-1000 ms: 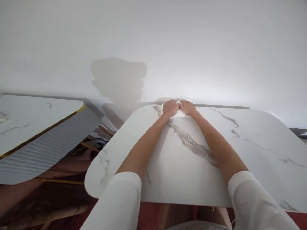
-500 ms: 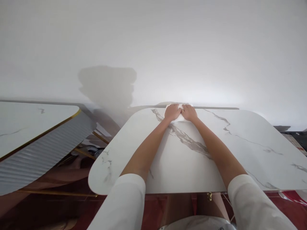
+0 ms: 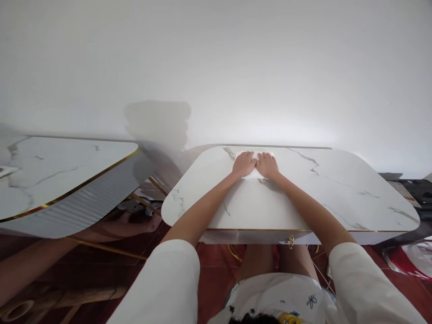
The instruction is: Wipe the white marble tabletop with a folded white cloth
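Note:
Both my hands rest side by side on a white cloth [image 3: 254,173] that lies on the white marble-look tabletop [image 3: 337,189]. My left hand [image 3: 243,164] presses on the cloth's left part, fingers stretched flat and pointing away from me. My right hand [image 3: 268,165] lies flat on its right part, fingers spread. Most of the cloth is hidden beneath the hands. Both arms reach straight out from white sleeves.
A second marble-look table [image 3: 60,175] with a gold rim and ribbed side stands to the left. A white wall rises just behind both tables. The floor is red. A small gold knob [image 3: 290,242] hangs under the near table edge. Dark items [image 3: 415,189] lie at the far right.
My hands and the cloth have slid toward me from the far edge to the tabletop's middle. My fingers have flattened out. The view has pulled back and tilted down.

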{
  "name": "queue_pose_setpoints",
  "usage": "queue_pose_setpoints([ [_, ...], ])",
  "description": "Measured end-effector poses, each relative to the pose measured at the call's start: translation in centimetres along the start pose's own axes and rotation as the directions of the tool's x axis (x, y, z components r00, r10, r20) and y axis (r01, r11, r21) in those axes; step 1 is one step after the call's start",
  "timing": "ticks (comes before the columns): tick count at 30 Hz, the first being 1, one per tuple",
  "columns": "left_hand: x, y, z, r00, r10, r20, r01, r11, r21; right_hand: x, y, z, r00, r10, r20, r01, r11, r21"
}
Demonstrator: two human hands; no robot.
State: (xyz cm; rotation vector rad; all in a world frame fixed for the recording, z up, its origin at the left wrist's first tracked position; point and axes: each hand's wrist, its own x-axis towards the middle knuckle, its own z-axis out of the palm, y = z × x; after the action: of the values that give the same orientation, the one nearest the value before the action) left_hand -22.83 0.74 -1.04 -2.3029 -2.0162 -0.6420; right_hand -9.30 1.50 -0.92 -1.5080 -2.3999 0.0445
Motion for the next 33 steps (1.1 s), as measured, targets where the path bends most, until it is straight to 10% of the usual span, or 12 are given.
queue_pose_setpoints([
  [22,-15.4,1.6,-4.9,0.999,0.006,0.038,-0.006,1.0,-0.011,-14.2,-7.8,-2.7,0.998,-0.03,0.058,0.031,0.999,-0.019],
  [33,-17.9,6.4,-4.3,1.0,-0.022,0.02,0.02,0.992,0.122,-17.3,-5.1,-3.8,0.993,-0.091,0.072,0.095,0.994,-0.053],
])
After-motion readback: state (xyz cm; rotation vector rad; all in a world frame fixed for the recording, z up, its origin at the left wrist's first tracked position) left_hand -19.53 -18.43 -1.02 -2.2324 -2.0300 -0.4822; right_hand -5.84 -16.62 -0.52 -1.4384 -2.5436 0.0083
